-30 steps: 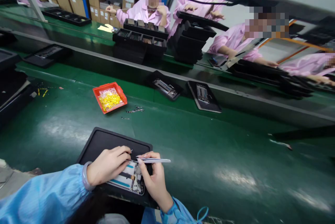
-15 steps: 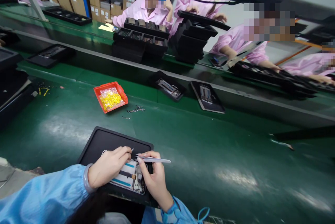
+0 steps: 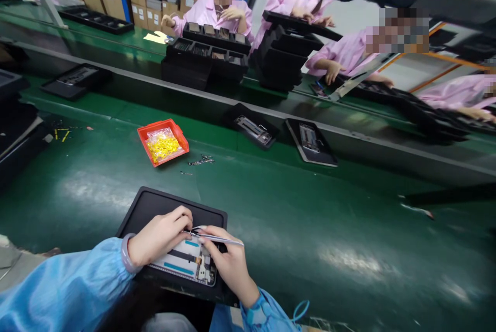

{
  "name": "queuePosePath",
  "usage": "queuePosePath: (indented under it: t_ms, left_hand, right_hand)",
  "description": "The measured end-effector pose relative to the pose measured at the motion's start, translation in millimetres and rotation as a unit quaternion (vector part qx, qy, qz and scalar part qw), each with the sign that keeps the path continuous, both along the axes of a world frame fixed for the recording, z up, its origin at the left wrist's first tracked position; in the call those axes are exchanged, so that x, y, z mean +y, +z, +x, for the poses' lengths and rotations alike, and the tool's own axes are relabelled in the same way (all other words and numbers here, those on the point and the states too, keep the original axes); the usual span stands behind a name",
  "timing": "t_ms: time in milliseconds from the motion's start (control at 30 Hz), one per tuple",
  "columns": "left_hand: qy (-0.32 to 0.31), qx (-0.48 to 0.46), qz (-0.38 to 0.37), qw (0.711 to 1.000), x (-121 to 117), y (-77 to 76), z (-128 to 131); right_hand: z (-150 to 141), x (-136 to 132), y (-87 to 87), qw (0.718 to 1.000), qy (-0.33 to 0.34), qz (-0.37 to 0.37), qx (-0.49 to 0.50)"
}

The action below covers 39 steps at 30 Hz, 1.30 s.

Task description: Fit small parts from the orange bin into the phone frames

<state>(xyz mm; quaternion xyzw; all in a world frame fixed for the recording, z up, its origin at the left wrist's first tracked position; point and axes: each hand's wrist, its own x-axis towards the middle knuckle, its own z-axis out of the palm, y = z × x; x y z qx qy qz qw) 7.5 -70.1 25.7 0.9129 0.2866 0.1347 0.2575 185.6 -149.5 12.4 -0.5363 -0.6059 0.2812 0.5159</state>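
Observation:
An opened phone (image 3: 179, 257) lies on a black tray (image 3: 149, 202) in front of me, with its inner metal plate, blue strips, dark ribbon cable and circuit parts showing. My right hand (image 3: 229, 260) holds a pair of tweezers (image 3: 225, 240) between thumb and fingers, their tips pointing left at the phone's far edge. Over the phone's left part rests my left hand (image 3: 160, 238), fingers pinched together close to the tweezer tips. Whatever is between those fingers is too small and covered to name.
Beyond the tray stands a red bin (image 3: 157, 161) with yellow pieces in a plastic bag. Small dark parts (image 3: 201, 160) lie beside it. Further back are two trays with phones (image 3: 253, 130), and co-workers in pink (image 3: 211, 6) behind stacked black trays (image 3: 284, 58).
My left fingers have lowered and now meet the tweezer tips at the phone's far edge. The tweezers have shifted slightly left and tilted.

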Motion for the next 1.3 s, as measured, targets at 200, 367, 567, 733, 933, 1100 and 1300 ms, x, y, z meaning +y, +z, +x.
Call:
queuePosePath:
  t_ms: [200,367,567,733,933,1100,1300]
  left_hand:
    - [-0.073,0.005,0.083,0.994,6,-1.8,-10]
    - [-0.147,-0.015,0.237,0.96,2,-1.7,-20]
    - [-0.158,-0.016,0.268,0.95,0,4.4,-17]
    - [-0.17,0.011,0.314,0.934,-5,6.0,-15]
    - [-0.172,0.031,0.33,0.928,-9,1.1,-14]
    - [-0.141,-0.007,0.305,0.942,-3,-1.9,-16]
    - [-0.141,-0.009,0.282,0.949,-1,-4.5,-17]
  right_hand:
    - [2,1,-0.4,1.0,0.012,-0.001,0.004]
    - [2,1,-0.5,1.0,0.003,-0.018,0.006]
    - [1,0,1.1,1.0,0.0,-0.017,0.001]
    - [0,0,2.0,1.0,-0.004,-0.019,-0.004]
    - [1,0,3.3,0.999,0.001,-0.037,0.009]
    - [2,1,3.2,0.999,0.003,-0.046,0.029]
    - [1,1,4.0,0.999,0.006,-0.047,0.023]
